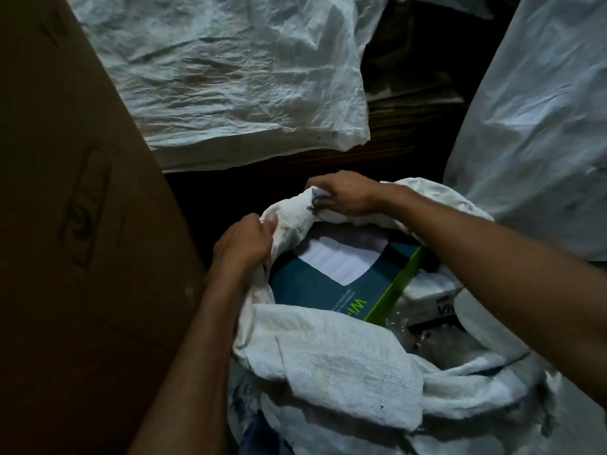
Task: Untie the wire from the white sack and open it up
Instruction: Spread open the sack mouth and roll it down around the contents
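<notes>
Dim storeroom: brown cardboard carton (65, 224) at frame left, woven white sacks (223, 77) upper centre, stacked flat cardboard (414, 93) behind.

The sack (345, 366) is rough woven cloth; the box (315, 287) inside is smooth matt card; the carton (72, 192) is plain cardboard.

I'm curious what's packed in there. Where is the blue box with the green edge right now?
The blue box lies inside the open white sack, low in the middle of the head view, just below both hands gripping the sack's far rim.
</notes>
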